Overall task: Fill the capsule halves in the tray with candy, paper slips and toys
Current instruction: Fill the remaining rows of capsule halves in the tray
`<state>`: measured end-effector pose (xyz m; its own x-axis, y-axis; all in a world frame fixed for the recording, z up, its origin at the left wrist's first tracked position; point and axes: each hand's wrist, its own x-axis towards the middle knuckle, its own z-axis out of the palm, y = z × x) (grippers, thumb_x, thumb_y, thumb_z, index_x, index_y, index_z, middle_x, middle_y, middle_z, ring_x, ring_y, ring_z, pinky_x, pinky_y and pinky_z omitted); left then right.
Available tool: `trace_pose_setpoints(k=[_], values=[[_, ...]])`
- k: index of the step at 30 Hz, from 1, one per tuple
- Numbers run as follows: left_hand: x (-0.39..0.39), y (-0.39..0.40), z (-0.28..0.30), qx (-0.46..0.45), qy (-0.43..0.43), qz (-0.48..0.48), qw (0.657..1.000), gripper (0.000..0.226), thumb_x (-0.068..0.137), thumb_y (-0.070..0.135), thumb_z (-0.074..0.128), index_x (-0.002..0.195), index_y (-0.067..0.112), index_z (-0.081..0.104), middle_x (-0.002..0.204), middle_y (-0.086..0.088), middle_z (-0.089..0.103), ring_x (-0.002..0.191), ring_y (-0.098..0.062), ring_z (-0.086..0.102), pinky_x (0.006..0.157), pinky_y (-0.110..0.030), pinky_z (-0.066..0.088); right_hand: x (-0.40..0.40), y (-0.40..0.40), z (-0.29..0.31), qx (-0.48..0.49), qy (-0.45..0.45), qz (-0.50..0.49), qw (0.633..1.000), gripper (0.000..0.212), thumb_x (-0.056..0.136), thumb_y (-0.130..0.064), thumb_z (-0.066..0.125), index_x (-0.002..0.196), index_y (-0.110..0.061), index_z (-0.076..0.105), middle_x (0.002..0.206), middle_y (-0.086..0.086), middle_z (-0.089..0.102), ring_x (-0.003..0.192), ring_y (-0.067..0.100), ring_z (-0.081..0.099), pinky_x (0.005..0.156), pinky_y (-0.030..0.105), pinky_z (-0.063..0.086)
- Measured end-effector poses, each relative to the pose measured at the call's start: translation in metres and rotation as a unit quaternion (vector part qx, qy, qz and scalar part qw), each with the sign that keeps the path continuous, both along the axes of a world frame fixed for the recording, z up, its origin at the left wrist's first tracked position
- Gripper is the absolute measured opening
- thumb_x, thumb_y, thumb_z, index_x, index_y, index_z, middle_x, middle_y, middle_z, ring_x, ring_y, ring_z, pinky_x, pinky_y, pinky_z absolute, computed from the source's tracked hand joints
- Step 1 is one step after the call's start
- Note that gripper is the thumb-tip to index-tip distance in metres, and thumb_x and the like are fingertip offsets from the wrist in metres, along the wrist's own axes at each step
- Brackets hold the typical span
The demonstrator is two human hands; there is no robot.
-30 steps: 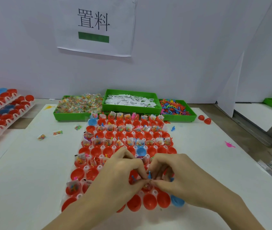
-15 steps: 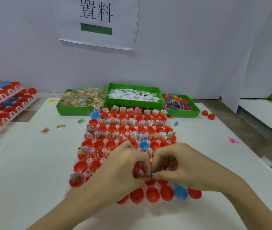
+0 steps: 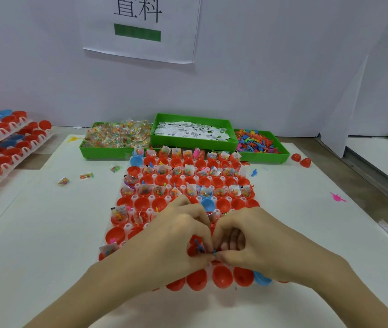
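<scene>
Broadly, table point(image 3: 34, 268): white sheet over the worktop, with everything else standing on it.
Capsule tray point(image 3: 151, 210): clear-white moulded tray at the middle of the table, rows of red capsule halves point(image 3: 221, 276) set open side up, plus four blue halves in sight; the far rows mostly hold a candy packet and a paper slip, the nearest row of red halves looks bare inside. The exact total of halves cannot be told, as the hands cover the middle.
Green bins: three, side by side against the wall behind the tray.
Candy bin point(image 3: 117, 138): left one, heaped with clear packets of coloured candy.
Slip bin point(image 3: 193, 132): middle one, standing higher, full of white printed paper slips.
Toy bin point(image 3: 256, 144): right one, piled with small plastic toys in blue, orange and pink.
Stacked trays point(image 3: 1, 147): far left, more red and blue halves in layers.
Left hand point(image 3: 176, 242): over the near-middle of the tray, fingers curled, thumb and forefinger pinching a small blue toy point(image 3: 198, 246).
Right hand point(image 3: 254, 242): just beside the left, fingertips meeting it, curled and nipping the same blue toy from the other side.
Blue toy: held between both hands, just above the red halves.
Loose candy packets point(image 3: 86, 175): three, on the table left of the tray.
Loose red halves point(image 3: 301, 160): two, right of the toy bin.
Stray toys: a pink one point(image 3: 338, 198) well right of the tray, a blue one point(image 3: 254, 172) near its far right corner.
</scene>
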<state>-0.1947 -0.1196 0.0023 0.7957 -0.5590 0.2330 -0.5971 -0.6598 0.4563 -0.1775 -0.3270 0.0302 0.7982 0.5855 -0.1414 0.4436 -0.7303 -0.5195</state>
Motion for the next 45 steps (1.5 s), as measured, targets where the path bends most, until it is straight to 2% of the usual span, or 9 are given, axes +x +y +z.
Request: trace_pose_setpoints(k=[7,12,19,24,30,35,39,42,45], values=[[-0.003,-0.006,-0.004,-0.004,-0.023,0.03,0.999,0.01,0.083,0.04,0.079,0.087,0.03,0.079,0.097,0.022,0.056,0.099,-0.009,0.037,0.086,-0.022,0.04,0.01,-0.004,0.013,0.004,0.018,0.027,0.999,0.012,0.088,-0.016,0.079,0.091,-0.028,0.079,0.085,-0.015,0.074,0.08,-0.003,0.069,0.072,0.01,0.053],[-0.005,-0.008,-0.004,-0.035,-0.038,0.048,0.997,0.013,0.076,0.04,0.081,0.08,0.03,0.075,0.091,0.02,0.055,0.093,-0.01,0.038,0.08,-0.016,0.037,0.013,-0.003,0.006,-0.005,-0.005,0.037,0.999,0.014,0.086,-0.011,0.079,0.086,-0.025,0.076,0.08,-0.012,0.072,0.075,0.002,0.068,0.067,0.014,0.052],[-0.004,-0.002,-0.002,-0.047,-0.003,0.017,0.999,0.009,0.084,0.04,0.081,0.09,0.034,0.081,0.096,0.022,0.06,0.099,-0.002,0.042,0.086,-0.014,0.036,0.034,-0.011,0.03,0.007,-0.012,0.109,0.994,0.011,0.09,-0.027,0.078,0.098,-0.033,0.082,0.082,-0.018,0.073,0.076,0.006,0.066,0.065,0.011,0.049],[0.002,0.008,-0.001,-0.092,0.007,0.005,0.996,0.012,0.085,0.049,0.077,0.089,0.039,0.08,0.096,0.024,0.066,0.105,0.003,0.056,0.099,-0.017,0.036,0.071,-0.006,0.043,0.139,0.048,0.101,0.984,0.015,0.097,-0.034,0.07,0.101,-0.024,0.081,0.08,-0.007,0.075,0.066,0.002,0.064,0.061,0.012,0.049],[0.009,0.023,0.006,-0.16,0.033,0.037,0.986,0.016,0.086,0.053,0.074,0.086,0.038,0.08,0.097,0.019,0.072,0.101,-0.009,0.066,0.087,-0.025,0.051,0.096,0.004,0.005,0.318,0.068,-0.025,0.945,0.027,0.1,-0.036,0.063,0.095,-0.017,0.081,0.074,0.005,0.069,0.06,0.014,0.054,0.056,0.016,0.046],[0.022,0.037,0.016,-0.234,0.014,0.127,0.964,0.018,0.089,0.042,0.071,0.083,0.028,0.08,0.088,0.007,0.074,0.09,-0.012,0.068,0.078,-0.02,0.051,0.095,0.001,-0.013,0.388,0.081,-0.067,0.916,0.033,0.101,-0.039,0.059,0.092,-0.017,0.081,0.072,0.006,0.067,0.06,0.012,0.057,0.054,0.015,0.045],[0.054,0.062,0.015,-0.255,-0.044,0.254,0.932,0.009,0.094,0.036,0.068,0.094,0.031,0.076,0.091,0.015,0.073,0.083,-0.005,0.066,0.067,-0.014,0.049,0.093,-0.001,-0.014,0.399,0.073,-0.077,0.911,0.035,0.102,-0.04,0.058,0.089,-0.017,0.08,0.071,0.005,0.067,0.059,0.01,0.057,0.053,0.015,0.045],[0.099,0.091,0.009,-0.194,-0.079,0.336,0.918,0.014,0.099,0.032,0.063,0.109,0.025,0.07,0.101,0.014,0.07,0.086,-0.002,0.063,0.067,-0.012,0.046,0.093,-0.002,-0.012,0.411,0.067,-0.088,0.905,0.036,0.101,-0.04,0.057,0.088,-0.016,0.081,0.07,0.005,0.068,0.058,0.012,0.057,0.052,0.015,0.046],[0.148,0.12,0.007,-0.073,-0.1,0.384,0.915,0.027,0.103,0.023,0.057,0.125,0.009,0.065,0.121,-0.008,0.068,0.1,-0.022,0.063,0.085,-0.034,0.05,0.093,-0.003,-0.012,0.419,0.063,-0.094,0.901,0.037,0.1,-0.041,0.057,0.086,-0.016,0.081,0.069,0.005,0.069,0.056,0.011,0.057,0.051,0.016,0.046]])
